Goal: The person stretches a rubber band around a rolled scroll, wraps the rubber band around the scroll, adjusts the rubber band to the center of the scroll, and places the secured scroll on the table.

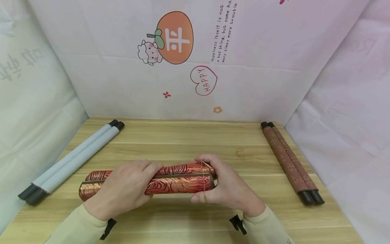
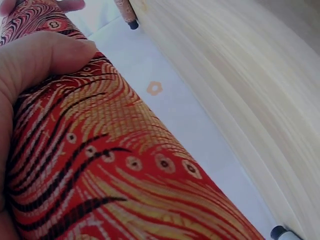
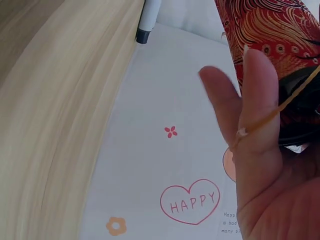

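A red and gold patterned scroll (image 1: 176, 183), rolled into two tubes side by side, is held level just above the table. My left hand (image 1: 129, 184) grips it left of its middle, thumb across the near side in the left wrist view. At the scroll's right end is my right hand (image 1: 223, 184), with fingers above and thumb below. A thin rubber band (image 3: 265, 120) runs round the right hand's fingers in the right wrist view. In the head view it stretches across the scroll's end between finger and thumb. The right palm side is partly hidden behind the scroll.
A pale blue scroll (image 1: 80, 154) with black ends lies at the table's left edge. Toward the right edge lies a brown patterned scroll (image 1: 287, 159) with black ends. White printed cloth (image 1: 259, 78) stands behind the wooden table (image 1: 189, 139) and along both sides.
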The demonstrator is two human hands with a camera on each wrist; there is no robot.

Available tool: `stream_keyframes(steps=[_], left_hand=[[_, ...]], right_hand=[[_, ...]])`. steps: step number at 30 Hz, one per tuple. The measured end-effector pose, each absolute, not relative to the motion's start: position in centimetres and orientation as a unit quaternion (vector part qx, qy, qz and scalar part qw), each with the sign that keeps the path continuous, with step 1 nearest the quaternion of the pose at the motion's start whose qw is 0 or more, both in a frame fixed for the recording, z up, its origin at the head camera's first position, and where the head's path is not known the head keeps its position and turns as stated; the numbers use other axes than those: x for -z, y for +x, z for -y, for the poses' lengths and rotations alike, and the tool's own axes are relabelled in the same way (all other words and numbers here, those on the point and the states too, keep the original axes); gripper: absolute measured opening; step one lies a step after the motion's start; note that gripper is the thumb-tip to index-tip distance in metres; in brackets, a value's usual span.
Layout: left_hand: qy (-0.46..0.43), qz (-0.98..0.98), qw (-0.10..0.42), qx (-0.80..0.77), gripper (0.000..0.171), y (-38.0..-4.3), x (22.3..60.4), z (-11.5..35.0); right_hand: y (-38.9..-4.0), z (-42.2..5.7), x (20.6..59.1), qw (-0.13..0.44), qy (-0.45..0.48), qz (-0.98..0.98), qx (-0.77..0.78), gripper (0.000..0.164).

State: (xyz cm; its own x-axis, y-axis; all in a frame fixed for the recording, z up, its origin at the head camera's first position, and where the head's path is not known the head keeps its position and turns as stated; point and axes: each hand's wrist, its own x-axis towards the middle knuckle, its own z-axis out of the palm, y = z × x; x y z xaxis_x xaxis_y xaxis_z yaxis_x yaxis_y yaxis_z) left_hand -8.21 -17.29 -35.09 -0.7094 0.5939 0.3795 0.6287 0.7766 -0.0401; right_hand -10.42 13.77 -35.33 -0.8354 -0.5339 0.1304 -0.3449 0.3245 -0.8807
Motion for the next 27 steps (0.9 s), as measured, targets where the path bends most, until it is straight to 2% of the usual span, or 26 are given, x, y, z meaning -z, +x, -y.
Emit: stream_keyframes(steps=[7,15,21,27], left_hand=[[-0.338,0.916,0.203,0.078,0.085,-8.0,35.4,17.4],[-0.329,0.917,0.194,0.113,0.087,-7.4,35.3,17.2],[-0.337,0.91,0.197,0.142,0.081,-7.4,35.5,17.1],[-0.331,0.917,0.16,0.156,0.081,-7.3,35.3,16.7]], right_hand=[[-10.1,-13.7,35.1,0.144,-0.252,-0.77,0.568,0.085],[-9.9,-13.6,35.2,0.167,-0.238,-0.728,0.621,0.086],[-9.8,-13.4,35.7,0.157,-0.245,-0.681,0.672,0.082],[-9.6,-13.0,36.1,0.136,-0.235,-0.652,0.708,0.071]])
